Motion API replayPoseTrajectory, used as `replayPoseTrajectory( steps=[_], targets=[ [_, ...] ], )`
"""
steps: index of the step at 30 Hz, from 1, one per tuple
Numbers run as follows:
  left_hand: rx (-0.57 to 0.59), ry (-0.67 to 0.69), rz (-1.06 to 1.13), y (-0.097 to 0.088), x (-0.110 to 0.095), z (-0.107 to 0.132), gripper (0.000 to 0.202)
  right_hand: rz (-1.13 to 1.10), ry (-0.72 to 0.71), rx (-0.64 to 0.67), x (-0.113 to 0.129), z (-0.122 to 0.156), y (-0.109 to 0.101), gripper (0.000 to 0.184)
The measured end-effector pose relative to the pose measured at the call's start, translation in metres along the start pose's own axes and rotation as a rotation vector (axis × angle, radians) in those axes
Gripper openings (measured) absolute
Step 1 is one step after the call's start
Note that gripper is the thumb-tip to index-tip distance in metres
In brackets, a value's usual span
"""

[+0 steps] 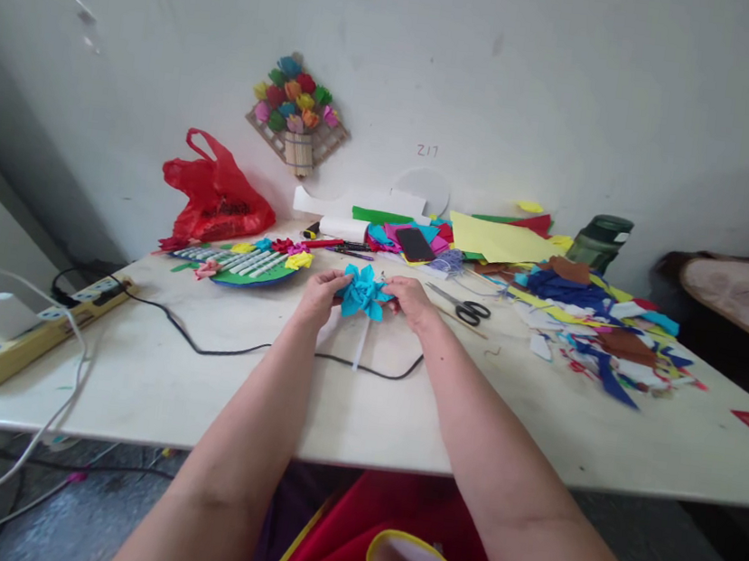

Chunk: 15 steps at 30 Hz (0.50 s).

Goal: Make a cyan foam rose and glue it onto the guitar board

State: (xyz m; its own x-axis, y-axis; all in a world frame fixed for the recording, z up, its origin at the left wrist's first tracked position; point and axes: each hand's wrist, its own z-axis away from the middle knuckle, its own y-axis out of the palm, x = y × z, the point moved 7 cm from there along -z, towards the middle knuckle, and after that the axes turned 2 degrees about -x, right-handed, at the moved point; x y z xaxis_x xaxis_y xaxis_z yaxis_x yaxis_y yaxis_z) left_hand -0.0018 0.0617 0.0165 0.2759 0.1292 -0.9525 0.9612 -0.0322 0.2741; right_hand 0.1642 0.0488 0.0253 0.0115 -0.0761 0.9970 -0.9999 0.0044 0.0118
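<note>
A bright blue paper flower [365, 294] with pointed petals is held up over the middle of the table. My left hand [323, 295] pinches its left side between thumb and fingers. On the other side, my right hand [408, 301] has its fingers closed on the petals at the right edge. A thin whitish strip [362, 343] shows below the flower; whether it is joined to it I cannot tell. Black-handled scissors [470, 311] lie just right of my right hand, beside a thin wooden stick [461, 321].
A decorated green board [252, 276] with paper flowers lies left, near a red plastic bag [221, 198]. Paper scraps [589, 316] pile up right, below a green bottle [598, 242]. A phone [414, 244] rests behind. A black cable [202, 350] crosses from the power strip [32, 339].
</note>
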Motion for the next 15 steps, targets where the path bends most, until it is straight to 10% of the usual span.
replayPoseTrajectory(
  steps=[8,15],
  targets=[
    [-0.020,0.030,-0.017,-0.002,-0.001,-0.002,0.031,-0.026,-0.170,-0.260,0.017,-0.001,-0.024,0.013],
    [0.034,0.045,-0.066,0.003,0.000,-0.002,0.032,0.111,-0.254,-0.241,0.014,-0.009,-0.023,0.021]
  ],
)
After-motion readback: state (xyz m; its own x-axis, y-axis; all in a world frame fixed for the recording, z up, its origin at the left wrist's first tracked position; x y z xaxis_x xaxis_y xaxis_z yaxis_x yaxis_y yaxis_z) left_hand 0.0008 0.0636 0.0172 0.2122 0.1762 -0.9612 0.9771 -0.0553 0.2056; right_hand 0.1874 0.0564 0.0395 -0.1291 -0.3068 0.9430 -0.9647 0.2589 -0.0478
